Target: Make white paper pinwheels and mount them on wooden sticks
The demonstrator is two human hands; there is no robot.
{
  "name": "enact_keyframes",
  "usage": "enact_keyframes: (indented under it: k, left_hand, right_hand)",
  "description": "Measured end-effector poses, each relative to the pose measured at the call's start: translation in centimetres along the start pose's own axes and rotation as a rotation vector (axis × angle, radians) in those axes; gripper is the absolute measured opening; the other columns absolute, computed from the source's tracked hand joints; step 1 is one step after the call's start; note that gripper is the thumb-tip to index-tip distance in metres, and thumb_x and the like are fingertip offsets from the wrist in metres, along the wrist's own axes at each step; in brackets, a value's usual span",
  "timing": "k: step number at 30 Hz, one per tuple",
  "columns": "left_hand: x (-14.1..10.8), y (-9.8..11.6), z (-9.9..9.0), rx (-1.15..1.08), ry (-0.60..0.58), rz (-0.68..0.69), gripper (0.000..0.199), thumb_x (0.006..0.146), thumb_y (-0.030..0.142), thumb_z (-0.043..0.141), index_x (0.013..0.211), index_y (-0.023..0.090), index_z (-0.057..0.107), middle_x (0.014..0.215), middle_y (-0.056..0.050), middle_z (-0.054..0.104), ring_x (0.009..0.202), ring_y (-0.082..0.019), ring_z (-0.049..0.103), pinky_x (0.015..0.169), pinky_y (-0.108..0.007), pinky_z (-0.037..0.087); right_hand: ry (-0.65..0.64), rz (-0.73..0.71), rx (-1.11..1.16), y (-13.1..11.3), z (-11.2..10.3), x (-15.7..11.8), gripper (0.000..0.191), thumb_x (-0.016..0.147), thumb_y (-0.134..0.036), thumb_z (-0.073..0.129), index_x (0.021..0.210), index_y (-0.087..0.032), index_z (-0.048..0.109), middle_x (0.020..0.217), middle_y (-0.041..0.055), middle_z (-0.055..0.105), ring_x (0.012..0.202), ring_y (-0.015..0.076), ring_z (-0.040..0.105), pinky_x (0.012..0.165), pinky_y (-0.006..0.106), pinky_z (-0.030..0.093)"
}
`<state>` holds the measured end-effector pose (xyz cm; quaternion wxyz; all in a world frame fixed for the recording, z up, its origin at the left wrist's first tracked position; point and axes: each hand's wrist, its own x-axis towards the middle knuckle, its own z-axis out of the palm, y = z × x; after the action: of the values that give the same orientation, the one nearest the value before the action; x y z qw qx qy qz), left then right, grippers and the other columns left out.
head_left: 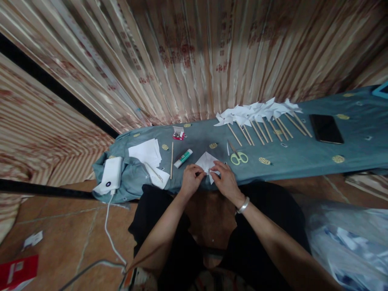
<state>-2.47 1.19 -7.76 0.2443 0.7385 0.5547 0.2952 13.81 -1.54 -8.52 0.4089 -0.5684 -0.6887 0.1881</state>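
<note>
A square of white paper (206, 160), marked with crease lines, lies turned like a diamond near the front edge of the cloth-covered bench. At its lower left side my left hand (192, 178) pinches the paper between thumb and forefinger. My right hand (224, 178), with a silver bangle on the wrist, grips the lower right part, where a corner looks cut or folded. Just left of the paper lies a glue stick (183, 158) with a green and white label. To the right, scissors (239, 157) with pale green handles rest beside a thin white paper scrap (228, 148).
Several white paper pinwheels (260, 111) on wooden sticks lie in a row at the back. A loose stick (171, 161), a small red box of pins (178, 133), paper sheets (146, 152) and a white power bank (111, 174) are leftward. A black phone (326, 128) lies right.
</note>
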Motion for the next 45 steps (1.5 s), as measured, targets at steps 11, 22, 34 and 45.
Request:
enact_keyframes:
  k: [11, 22, 34, 45]
  left_hand:
    - [0.1, 0.2, -0.2, 0.025, -0.034, -0.005, 0.007, 0.08, 0.018, 0.067, 0.076, 0.02, 0.072, 0.087, -0.004, 0.071, 0.089, -0.018, 0.062, 0.088, -0.034, 0.047]
    - [0.6, 1.0, -0.5, 0.131, -0.125, -0.026, 0.017, 0.087, 0.021, 0.057, 0.08, 0.02, 0.072, 0.095, -0.004, 0.071, 0.095, -0.019, 0.061, 0.09, -0.036, 0.045]
    - [0.8, 0.7, -0.2, -0.013, -0.04, -0.015, 0.01, 0.079, 0.014, 0.066, 0.072, 0.018, 0.07, 0.085, -0.004, 0.069, 0.087, -0.018, 0.062, 0.087, -0.033, 0.047]
    - [1.1, 1.1, -0.2, 0.046, -0.04, -0.007, 0.009, 0.077, 0.013, 0.067, 0.071, 0.018, 0.071, 0.089, -0.005, 0.069, 0.089, -0.019, 0.061, 0.089, -0.037, 0.047]
  right_hand:
    - [-0.024, -0.116, -0.109, -1.0, -0.3, -1.1, 0.032, 0.092, -0.018, 0.042, 0.11, -0.017, 0.069, 0.13, 0.0158, 0.057, 0.121, 0.0283, 0.051, 0.103, 0.048, 0.044]
    - [-0.079, -0.154, -0.255, -1.8, -0.2, -2.4, 0.035, 0.093, -0.016, 0.041, 0.118, -0.014, 0.065, 0.135, 0.0179, 0.052, 0.125, 0.0309, 0.047, 0.104, 0.049, 0.044]
    - [-0.088, -0.137, -0.27, -2.4, -0.5, -2.5, 0.032, 0.092, -0.018, 0.044, 0.114, -0.011, 0.066, 0.133, 0.0194, 0.054, 0.124, 0.0312, 0.048, 0.101, 0.048, 0.045]
    - [-0.082, -0.078, -0.266, -1.9, -0.6, -2.3, 0.036, 0.092, -0.014, 0.041, 0.12, -0.011, 0.063, 0.138, 0.0201, 0.05, 0.128, 0.0325, 0.045, 0.101, 0.052, 0.042]
